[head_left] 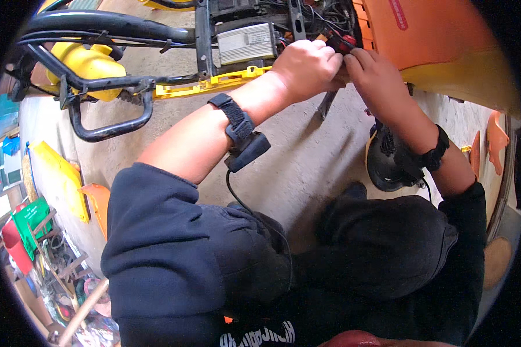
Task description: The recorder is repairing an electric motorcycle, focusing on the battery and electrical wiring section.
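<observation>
Closest up you've got two knees in dark cloth trousers (382, 248). Past those, the bare left hand (309, 69) is curled up and the bare right hand (376, 78) bends its fingers in beside it, can't tell what either's gripping. A small red-and-black part (346, 43) sits right by their fingertips. Beyond: dark tangled wiring (327, 20), with a ribbed silver metal box (246, 43) off left.

Brightly lit; soft shadows; edges bent, perhaps blurred
</observation>
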Motion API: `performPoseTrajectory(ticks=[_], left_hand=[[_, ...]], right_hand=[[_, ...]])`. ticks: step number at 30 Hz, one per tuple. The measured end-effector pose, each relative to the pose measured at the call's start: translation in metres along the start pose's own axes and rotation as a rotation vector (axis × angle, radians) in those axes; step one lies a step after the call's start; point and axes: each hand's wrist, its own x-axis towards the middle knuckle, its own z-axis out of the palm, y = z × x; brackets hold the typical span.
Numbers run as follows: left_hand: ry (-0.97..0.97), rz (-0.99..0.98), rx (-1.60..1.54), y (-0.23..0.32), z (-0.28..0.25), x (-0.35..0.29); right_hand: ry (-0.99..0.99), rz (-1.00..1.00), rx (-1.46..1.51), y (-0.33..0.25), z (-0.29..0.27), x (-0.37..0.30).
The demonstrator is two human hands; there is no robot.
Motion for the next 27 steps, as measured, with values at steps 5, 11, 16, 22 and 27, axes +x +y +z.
performPoseTrajectory(ticks=[5, 11, 16, 22, 27], left_hand=[[0.01, -0.018, 0.021, -0.001, 0.003, -0.002], [-0.028, -0.053, -0.007, 0.0, -0.002, -0.003], [-0.035, -0.08, -0.005, 0.001, -0.001, -0.001], [0.013, -0.057, -0.037, 0.001, 0.002, 0.001], [-0.04, -0.091, -0.012, 0.001, 0.003, -0.001]], right_hand=[[-0.078, 0.064, 0.063, 0.004, 0.0, 0.005], [-0.044, 0.097, 0.1, 0.007, -0.001, 0.003], [0.032, 0.027, 0.112, 0.014, 0.004, -0.002], [-0.006, 0.12, 0.144, 0.015, 0.009, -0.01], [-0.044, 0.101, 0.266, 0.023, -0.002, -0.001]])
